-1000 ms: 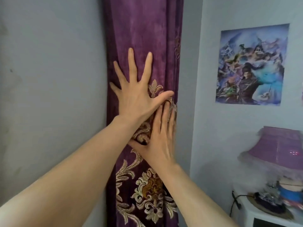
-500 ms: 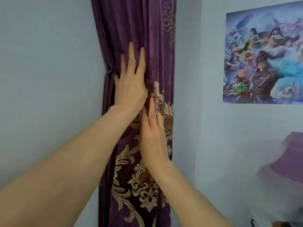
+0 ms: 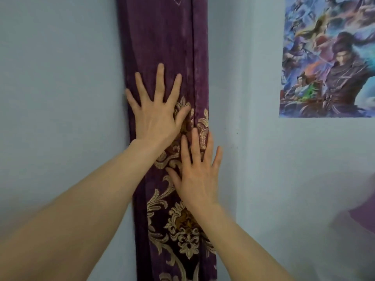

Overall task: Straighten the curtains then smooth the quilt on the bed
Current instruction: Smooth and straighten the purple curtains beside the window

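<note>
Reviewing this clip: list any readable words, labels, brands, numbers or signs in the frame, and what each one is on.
None: no readable text anywhere in this frame.
Colourful fantasy-figure wall poster: painted figures only, no lettering visible.
Purple velvet curtain with gold floral embroidery: ornament only, no words.
Left hand and right hand: bare, pressed flat on the curtain, nothing written on them.

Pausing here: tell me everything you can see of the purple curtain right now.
The curtain is deep purple, velvety-looking cloth with gold floral embroidery on its lower part. It hangs gathered in a narrow vertical column of folds against pale blue walls, its top and bottom out of frame. The left hand presses flat on it with fingers spread, higher up; the right hand lies flat below, at its right edge.
</note>
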